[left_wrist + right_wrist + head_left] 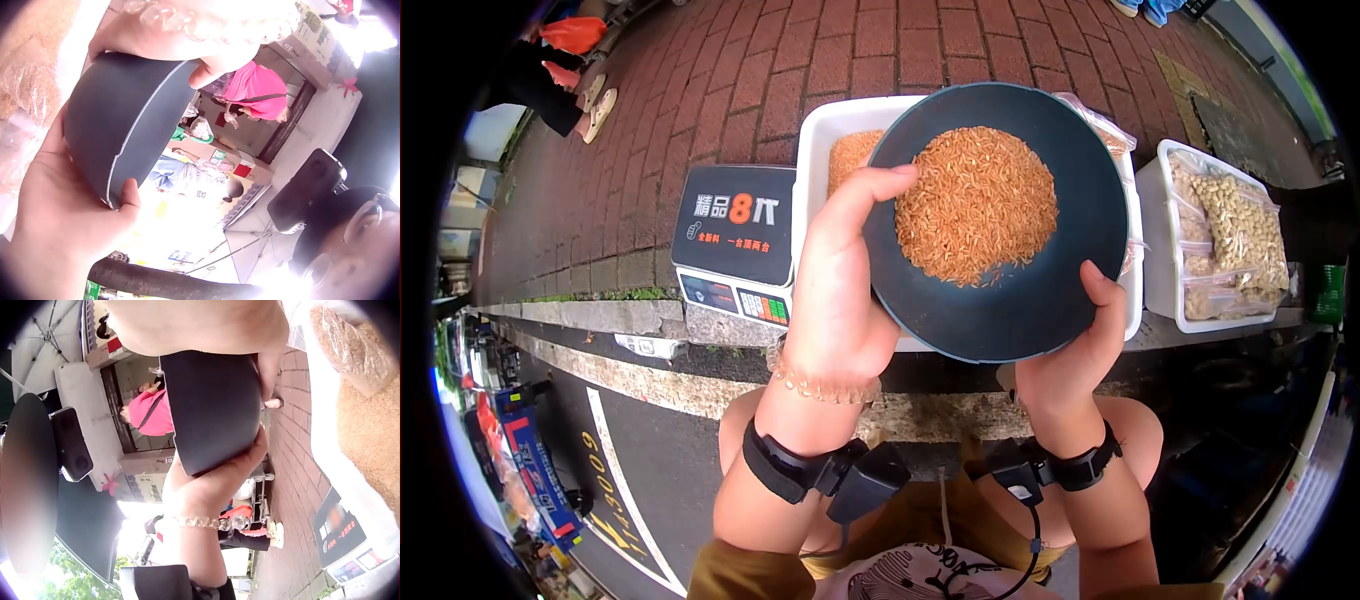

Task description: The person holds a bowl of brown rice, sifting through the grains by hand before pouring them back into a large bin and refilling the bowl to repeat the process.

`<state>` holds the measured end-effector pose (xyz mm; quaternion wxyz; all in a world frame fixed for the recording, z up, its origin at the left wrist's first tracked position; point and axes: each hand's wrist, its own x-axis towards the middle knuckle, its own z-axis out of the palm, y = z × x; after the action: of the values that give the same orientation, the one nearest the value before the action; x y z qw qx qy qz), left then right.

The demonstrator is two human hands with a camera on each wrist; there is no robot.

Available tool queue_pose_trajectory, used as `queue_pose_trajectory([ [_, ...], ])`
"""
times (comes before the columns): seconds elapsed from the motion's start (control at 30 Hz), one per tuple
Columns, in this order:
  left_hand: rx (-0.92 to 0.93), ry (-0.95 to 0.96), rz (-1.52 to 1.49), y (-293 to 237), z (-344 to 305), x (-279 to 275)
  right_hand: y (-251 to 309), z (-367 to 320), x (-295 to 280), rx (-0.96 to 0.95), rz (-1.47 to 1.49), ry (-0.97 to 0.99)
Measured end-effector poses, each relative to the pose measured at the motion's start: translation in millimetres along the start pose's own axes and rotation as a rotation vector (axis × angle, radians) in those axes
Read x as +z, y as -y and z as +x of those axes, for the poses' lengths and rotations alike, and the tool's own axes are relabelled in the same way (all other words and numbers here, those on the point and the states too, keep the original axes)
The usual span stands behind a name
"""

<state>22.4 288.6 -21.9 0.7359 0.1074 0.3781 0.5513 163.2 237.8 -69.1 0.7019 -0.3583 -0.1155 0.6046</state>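
Note:
A dark round bowl (1000,320) with reddish-brown grain (977,205) heaped inside is held over a white bin (812,150). My left hand (840,270) grips its left side, thumb over the rim near the grain. On the lower right, my right hand (1075,350) holds it with the thumb on the rim and the fingers hidden beneath. In the left wrist view the bowl (119,119) shows side-on between both hands. The right wrist view shows the bowl's dark outer wall (212,412), with the left hand (215,487) spread against it.
A scale (735,230) stands left of the bin. To the right is another white bin (1165,230) with bagged goods (1240,225). Red brick paving (730,70) lies beyond, where a person's feet (597,110) show at the upper left. Bagged grain (356,350) lies in the bin.

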Motion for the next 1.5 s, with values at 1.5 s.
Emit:
queue_pose_trajectory([
  [1.5,-0.016,0.086,-0.085,2.2,-5.4,-3.4,8.3,0.7,1.0,0.026,0.020,0.026],
])
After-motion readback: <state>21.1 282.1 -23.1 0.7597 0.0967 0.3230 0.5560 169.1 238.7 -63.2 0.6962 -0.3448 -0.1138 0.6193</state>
